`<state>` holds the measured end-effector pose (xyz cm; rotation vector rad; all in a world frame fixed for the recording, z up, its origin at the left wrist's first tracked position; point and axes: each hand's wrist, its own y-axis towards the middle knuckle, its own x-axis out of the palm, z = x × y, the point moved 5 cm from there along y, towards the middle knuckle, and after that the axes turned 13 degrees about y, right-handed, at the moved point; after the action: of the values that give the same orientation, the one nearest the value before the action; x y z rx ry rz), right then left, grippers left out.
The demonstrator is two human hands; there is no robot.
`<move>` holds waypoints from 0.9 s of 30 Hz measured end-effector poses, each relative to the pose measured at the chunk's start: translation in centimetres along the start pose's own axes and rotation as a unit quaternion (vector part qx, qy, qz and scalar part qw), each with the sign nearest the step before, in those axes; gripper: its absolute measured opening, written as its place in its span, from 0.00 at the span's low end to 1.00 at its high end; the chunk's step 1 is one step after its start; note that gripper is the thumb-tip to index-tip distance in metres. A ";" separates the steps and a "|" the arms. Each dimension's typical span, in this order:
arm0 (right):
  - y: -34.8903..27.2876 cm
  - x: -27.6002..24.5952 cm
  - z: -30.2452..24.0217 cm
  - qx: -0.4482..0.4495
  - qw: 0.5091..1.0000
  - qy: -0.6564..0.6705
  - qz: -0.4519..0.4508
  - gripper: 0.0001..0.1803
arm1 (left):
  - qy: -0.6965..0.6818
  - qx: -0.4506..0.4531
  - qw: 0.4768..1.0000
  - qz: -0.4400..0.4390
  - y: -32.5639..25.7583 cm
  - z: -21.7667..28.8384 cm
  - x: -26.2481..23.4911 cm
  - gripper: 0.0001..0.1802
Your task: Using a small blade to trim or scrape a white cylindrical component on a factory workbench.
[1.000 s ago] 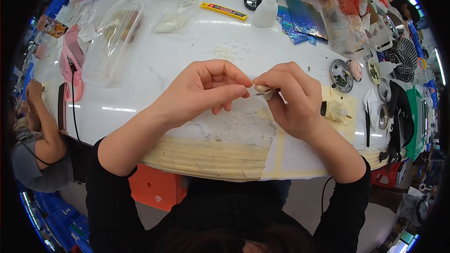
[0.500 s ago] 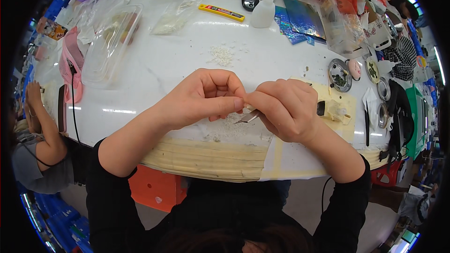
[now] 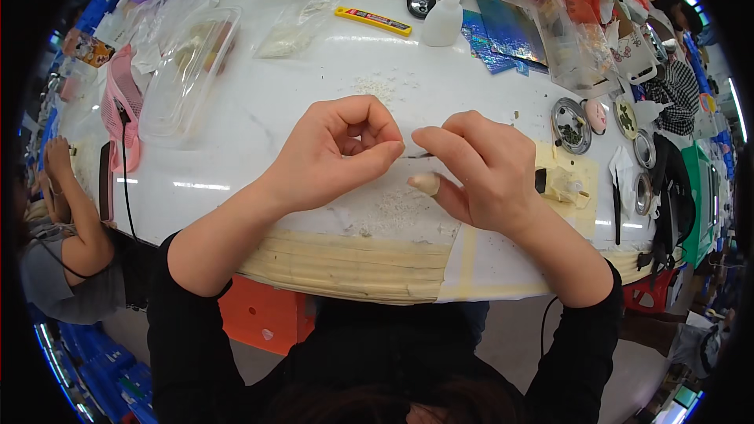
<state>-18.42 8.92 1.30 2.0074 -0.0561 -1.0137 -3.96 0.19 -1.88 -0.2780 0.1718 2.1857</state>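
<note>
My left hand point(image 3: 338, 155) is closed in a pinch, thumb tip against index fingertip, above the middle of the table. Anything between those fingertips is too small to make out. Just to its right, my right hand point(image 3: 487, 169) has its fingers curled and its thumb spread away below them. A pale covering wraps the right thumb's tip. From under the right fingers pokes the dark, thin end of a pointed metal tool point(image 3: 420, 156), mostly hidden by the hand. White crumbs point(image 3: 397, 208) lie on the table beneath, with a small heap of white bits point(image 3: 375, 89) beyond.
Farther back lie a yellow narrow case point(image 3: 373, 21), a white squeeze bottle point(image 3: 444, 22) and keys point(image 3: 421, 4). A clear plastic box point(image 3: 188, 78) is at left. Small metal dishes point(image 3: 571, 126) and a black tool point(image 3: 616, 208) sit at right. Another person point(image 3: 67, 243) works at far left.
My hands have drawn slightly apart and moved a little away from me. The right thumb has spread from the fingers, and the metal tool has turned and slipped mostly out of sight.
</note>
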 end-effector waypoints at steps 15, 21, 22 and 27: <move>-0.1 -0.1 1.5 0.176 0.975 0.130 -0.024 0.10 | -0.140 -0.088 0.985 -0.056 0.2 -0.3 0.3 0.06; 0.1 -0.1 1.0 0.129 0.985 -0.002 -0.115 0.16 | 0.047 0.034 0.998 0.006 -0.1 0.4 0.1 0.04; 0.1 0.0 1.0 0.123 0.984 -0.025 -0.125 0.17 | 0.063 0.038 0.997 0.004 -0.2 0.6 0.1 0.04; -0.3 -0.1 1.4 0.110 0.992 0.019 -0.064 0.16 | 0.073 0.052 0.996 -0.008 -0.2 0.7 0.1 0.03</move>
<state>-19.56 8.22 0.71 2.2547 -0.0179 -1.0887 -3.98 0.53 -1.27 -0.3783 0.3628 2.1336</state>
